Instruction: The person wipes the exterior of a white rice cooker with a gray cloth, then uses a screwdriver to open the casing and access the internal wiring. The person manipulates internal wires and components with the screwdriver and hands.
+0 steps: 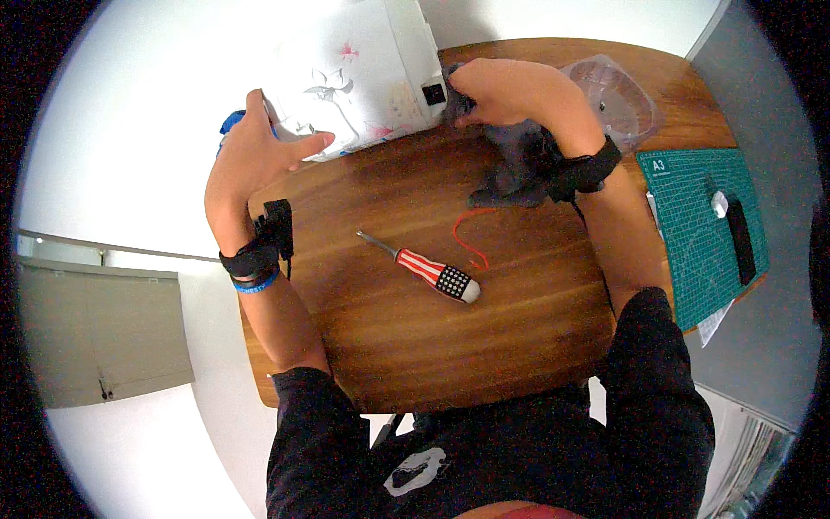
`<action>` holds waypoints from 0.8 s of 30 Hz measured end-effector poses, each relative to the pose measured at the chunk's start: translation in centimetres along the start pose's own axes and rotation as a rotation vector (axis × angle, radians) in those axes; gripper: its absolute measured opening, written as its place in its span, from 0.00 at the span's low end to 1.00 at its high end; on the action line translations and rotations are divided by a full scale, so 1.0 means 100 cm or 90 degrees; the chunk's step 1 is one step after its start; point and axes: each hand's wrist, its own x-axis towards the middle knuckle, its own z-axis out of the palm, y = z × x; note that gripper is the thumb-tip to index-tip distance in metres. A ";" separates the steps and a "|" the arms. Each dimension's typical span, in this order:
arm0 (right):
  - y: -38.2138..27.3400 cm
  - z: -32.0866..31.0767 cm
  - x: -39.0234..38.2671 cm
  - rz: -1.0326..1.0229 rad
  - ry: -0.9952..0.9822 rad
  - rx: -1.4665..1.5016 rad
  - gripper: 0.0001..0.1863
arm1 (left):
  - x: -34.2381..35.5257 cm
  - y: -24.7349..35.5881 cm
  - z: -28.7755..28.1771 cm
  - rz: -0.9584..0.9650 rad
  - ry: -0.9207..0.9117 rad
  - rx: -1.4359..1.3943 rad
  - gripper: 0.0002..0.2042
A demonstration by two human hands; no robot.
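A white box-shaped object (367, 52) with grey and pink flower drawings stands at the back of the table. My left hand (264, 151) grips its lower left edge, thumb across the front, with a bit of blue showing behind the fingers. At the box's right side my right hand (510, 91) is closed on dark, crumpled, bag-like material (510, 164), which also lies below the wrist. A screwdriver (432, 272) with a red, white and black patterned handle lies on the table between my forearms. Near it is a thin red cord (462, 238).
The wooden table (389, 355) has rounded corners. A clear plastic container (618, 104) sits at the back right. A green cutting mat (700, 233) lies along the right edge, with a black strip-like object (741, 240) on it. A grey panel (778, 112) rises beyond.
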 end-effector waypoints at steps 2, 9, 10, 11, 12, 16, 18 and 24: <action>-0.008 -0.009 -0.006 0.021 -0.010 0.013 0.27 | -0.001 -0.002 -0.002 -0.004 0.000 -0.009 0.51; -0.016 -0.024 -0.005 0.065 -0.013 0.050 0.37 | -0.002 0.001 -0.003 0.000 0.001 -0.013 0.48; -0.016 -0.022 -0.004 0.057 -0.006 0.041 0.36 | -0.001 0.000 -0.003 0.002 0.002 -0.019 0.48; -0.014 -0.020 -0.004 0.049 0.001 0.032 0.35 | -0.001 0.000 -0.003 -0.003 -0.004 -0.025 0.48; -0.011 -0.017 -0.004 0.040 0.009 0.024 0.34 | -0.001 0.000 -0.004 -0.008 -0.009 -0.030 0.48; 0.005 -0.012 -0.009 -0.057 0.059 0.025 0.29 | -0.003 0.004 -0.006 -0.022 -0.010 0.034 0.48; 0.015 -0.014 -0.013 -0.097 0.099 0.048 0.26 | -0.003 0.006 -0.007 -0.038 -0.015 0.012 0.48; 0.022 -0.037 -0.016 0.027 0.416 0.126 0.24 | -0.001 0.004 -0.007 -0.041 -0.026 0.009 0.50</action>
